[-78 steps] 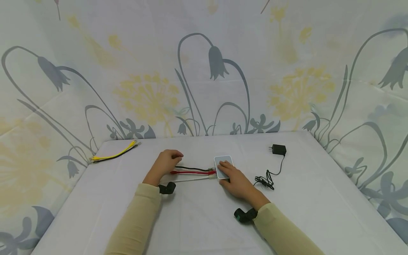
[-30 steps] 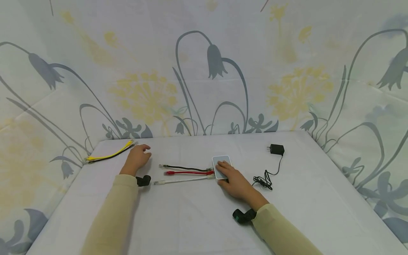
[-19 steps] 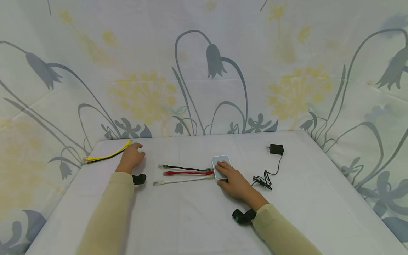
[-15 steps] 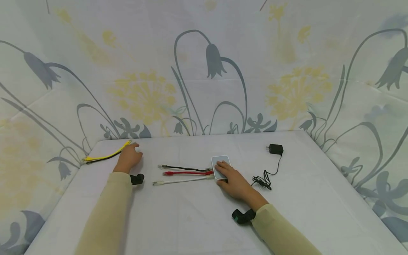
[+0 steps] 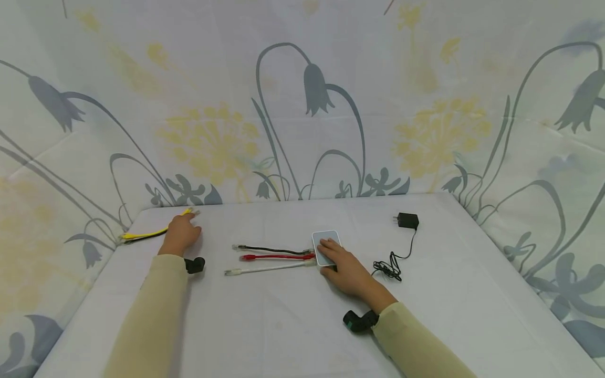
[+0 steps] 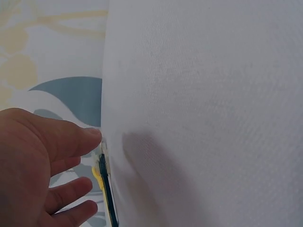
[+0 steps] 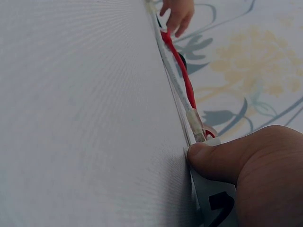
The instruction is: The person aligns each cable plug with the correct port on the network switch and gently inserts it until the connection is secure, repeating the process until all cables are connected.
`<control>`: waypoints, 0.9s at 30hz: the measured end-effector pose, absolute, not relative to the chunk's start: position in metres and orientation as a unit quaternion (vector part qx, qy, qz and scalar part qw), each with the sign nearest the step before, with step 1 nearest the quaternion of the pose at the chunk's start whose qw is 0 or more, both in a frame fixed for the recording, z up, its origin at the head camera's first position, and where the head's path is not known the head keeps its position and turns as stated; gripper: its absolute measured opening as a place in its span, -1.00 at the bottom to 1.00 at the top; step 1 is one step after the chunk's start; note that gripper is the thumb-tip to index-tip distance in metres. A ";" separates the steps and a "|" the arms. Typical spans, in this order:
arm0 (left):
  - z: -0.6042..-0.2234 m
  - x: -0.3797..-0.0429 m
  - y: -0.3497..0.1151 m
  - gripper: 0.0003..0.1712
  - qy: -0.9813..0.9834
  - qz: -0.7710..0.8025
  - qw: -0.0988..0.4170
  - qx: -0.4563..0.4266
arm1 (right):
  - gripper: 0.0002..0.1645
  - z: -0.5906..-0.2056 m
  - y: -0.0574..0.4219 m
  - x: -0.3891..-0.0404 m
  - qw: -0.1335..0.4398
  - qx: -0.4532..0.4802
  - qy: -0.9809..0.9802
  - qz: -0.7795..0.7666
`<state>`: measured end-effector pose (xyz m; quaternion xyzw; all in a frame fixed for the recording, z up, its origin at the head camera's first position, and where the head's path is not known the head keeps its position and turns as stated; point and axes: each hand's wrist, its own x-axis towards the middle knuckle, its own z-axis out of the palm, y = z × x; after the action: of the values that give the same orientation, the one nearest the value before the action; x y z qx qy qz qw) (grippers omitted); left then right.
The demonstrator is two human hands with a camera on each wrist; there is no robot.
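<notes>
At the back left of the table my left hand reaches over the right part of a yellow network cable and a black network cable. Its thumb and fingers are apart in the left wrist view, the thumb tip right at the clear plugs. My right hand rests on a small white router, fingers laid over the grey top and thumb against its near edge. Short black, red and white network cables run left from the router's left side, their far plugs lying loose.
A black power adapter lies at the back right, its thin cord bundled to the right of the router. A flowered cloth hangs behind the white table. Each wrist wears a black camera.
My left hand has moved left from beside the loose ends of the black, red and white cables to over the yellow and black pair. My right hand stays on the router.
</notes>
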<state>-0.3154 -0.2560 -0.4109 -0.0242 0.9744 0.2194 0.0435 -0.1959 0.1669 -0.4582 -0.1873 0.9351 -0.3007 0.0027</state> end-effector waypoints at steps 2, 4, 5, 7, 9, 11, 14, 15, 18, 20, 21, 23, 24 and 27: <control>-0.412 -0.317 -0.258 -0.34 0.975 0.216 0.042 -0.022 | -0.30 -0.458 0.167 -0.196 0.000 -0.187 0.935 -0.300; -0.413 -0.318 -0.260 -0.34 0.976 0.213 0.044 -0.022 | -0.29 -0.458 0.167 -0.196 -0.001 -0.186 0.936 -0.299; -0.414 -0.319 -0.261 -0.34 0.976 0.212 0.046 -0.023 | -0.29 -0.458 0.167 -0.196 -0.003 -0.187 0.935 -0.300; -0.415 -0.320 -0.263 -0.33 0.976 0.210 0.050 -0.026 | -0.29 -0.458 0.166 -0.196 -0.003 -0.188 0.935 -0.301; -0.415 -0.320 -0.265 -0.31 0.975 0.211 0.056 -0.031 | -0.29 -0.457 0.166 -0.196 -0.002 -0.189 0.934 -0.302; -0.415 -0.320 -0.266 -0.30 0.975 0.212 0.060 -0.037 | -0.29 -0.457 0.166 -0.196 -0.001 -0.190 0.934 -0.302; -0.414 -0.319 -0.267 -0.29 0.974 0.213 0.063 -0.041 | -0.29 -0.456 0.165 -0.196 0.001 -0.189 0.934 -0.303; -0.414 -0.319 -0.267 -0.29 0.974 0.213 0.065 -0.041 | -0.29 -0.456 0.166 -0.196 0.003 -0.187 0.935 -0.302; -0.414 -0.318 -0.266 -0.28 0.975 0.207 0.066 -0.040 | -0.29 -0.456 0.166 -0.196 0.006 -0.187 0.935 -0.301; -0.413 -0.318 -0.266 -0.27 0.976 0.202 0.071 -0.040 | -0.30 -0.455 0.166 -0.195 0.008 -0.187 0.935 -0.301; -0.412 -0.318 -0.266 -0.27 0.976 0.200 0.075 -0.039 | -0.30 -0.455 0.166 -0.195 0.009 -0.186 0.936 -0.299; -0.411 -0.318 -0.267 -0.26 0.977 0.195 0.082 -0.037 | -0.30 -0.455 0.166 -0.195 0.007 -0.188 0.935 -0.300; -0.411 -0.319 -0.267 -0.26 0.977 0.193 0.085 -0.037 | -0.30 -0.455 0.166 -0.195 0.006 -0.188 0.935 -0.301; -0.412 -0.320 -0.269 -0.26 0.977 0.188 0.091 -0.039 | -0.30 -0.456 0.166 -0.195 0.006 -0.186 0.935 -0.301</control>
<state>-0.3198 -0.2688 -0.4123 -0.0389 0.9770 0.1885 0.0915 -0.1952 0.1657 -0.4555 -0.1859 0.9354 -0.3006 0.0062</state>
